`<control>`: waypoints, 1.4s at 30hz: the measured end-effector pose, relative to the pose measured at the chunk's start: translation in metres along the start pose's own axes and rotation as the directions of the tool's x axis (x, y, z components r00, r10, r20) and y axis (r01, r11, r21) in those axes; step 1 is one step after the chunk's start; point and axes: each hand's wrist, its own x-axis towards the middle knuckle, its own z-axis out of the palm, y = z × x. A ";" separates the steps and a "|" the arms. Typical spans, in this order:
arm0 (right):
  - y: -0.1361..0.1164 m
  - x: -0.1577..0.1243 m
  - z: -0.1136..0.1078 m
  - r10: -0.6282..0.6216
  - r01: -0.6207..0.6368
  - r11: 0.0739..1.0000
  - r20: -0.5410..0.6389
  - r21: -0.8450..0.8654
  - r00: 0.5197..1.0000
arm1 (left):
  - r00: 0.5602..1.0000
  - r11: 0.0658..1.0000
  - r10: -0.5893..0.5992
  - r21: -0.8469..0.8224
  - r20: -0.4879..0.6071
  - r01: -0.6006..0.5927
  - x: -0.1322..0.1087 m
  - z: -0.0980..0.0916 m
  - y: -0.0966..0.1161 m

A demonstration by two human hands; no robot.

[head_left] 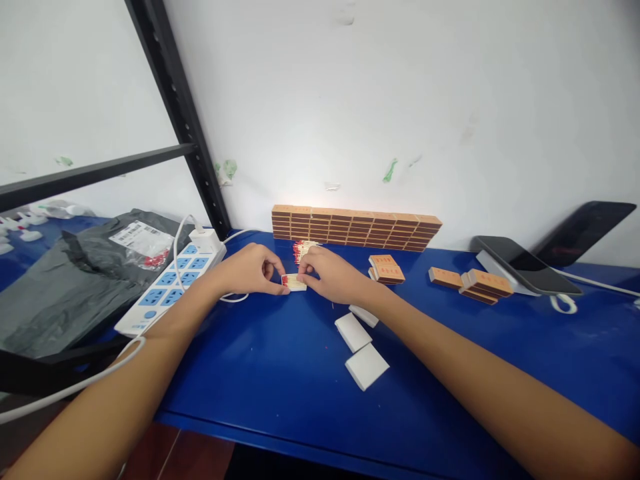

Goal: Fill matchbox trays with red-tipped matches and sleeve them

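Between my hands is a small white matchbox tray (299,287) with red-tipped matches (291,281) lying in it. My left hand (255,270) is closed on the tray's left end, thumb in front and fingers behind. At the right end my right hand (325,273) has its fingertips pinched together at the matches and the tray's edge; whether it holds a match I cannot make out. Just behind my right hand lies a loose pile of red-headed matches (302,250). Several white matchbox trays (367,366) rest on the blue table, near my right forearm.
Matchboxes are stacked in a long row (350,228) along the wall. More matchboxes (387,269) lie right of centre, with others (483,283) farther right beside a phone (520,263). A power strip (173,280) with white cables, a grey plastic bag (75,287) and a black rack post (187,113) are left.
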 end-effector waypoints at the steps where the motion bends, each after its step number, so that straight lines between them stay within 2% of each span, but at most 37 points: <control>1: 0.002 0.001 0.000 0.003 -0.003 1.000 -0.020 0.002 1.000 | 1.000 1.000 -0.001 -0.001 0.003 0.001 0.000 0.000 0.000; 5: 0.016 0.003 0.001 0.039 -0.048 0.996 -0.116 -0.081 0.993 | 1.000 1.000 -0.001 0.000 0.006 0.001 -0.001 0.000 -0.001; 11: 0.034 0.003 0.007 0.053 -0.065 0.989 -0.089 -0.135 0.995 | 1.000 1.000 -0.006 0.011 -0.001 0.006 -0.001 -0.001 -0.002; 16: 0.034 0.002 0.011 0.041 -0.058 0.988 -0.124 -0.140 0.992 | 1.000 1.000 -0.012 0.005 0.005 0.012 -0.001 -0.001 -0.001; 25: 0.032 0.003 0.009 0.054 -0.066 0.988 -0.091 -0.137 0.994 | 1.000 1.000 -0.010 0.015 -0.005 0.010 -0.001 -0.001 -0.001; 29: 0.032 0.002 0.009 0.061 -0.077 0.987 -0.115 -0.143 0.991 | 1.000 1.000 -0.014 0.015 -0.007 0.014 -0.001 -0.002 -0.001; 42: 0.035 0.004 0.012 0.074 -0.083 0.981 -0.060 -0.174 0.995 | 1.000 1.000 -0.006 0.026 -0.016 0.007 0.000 -0.002 -0.003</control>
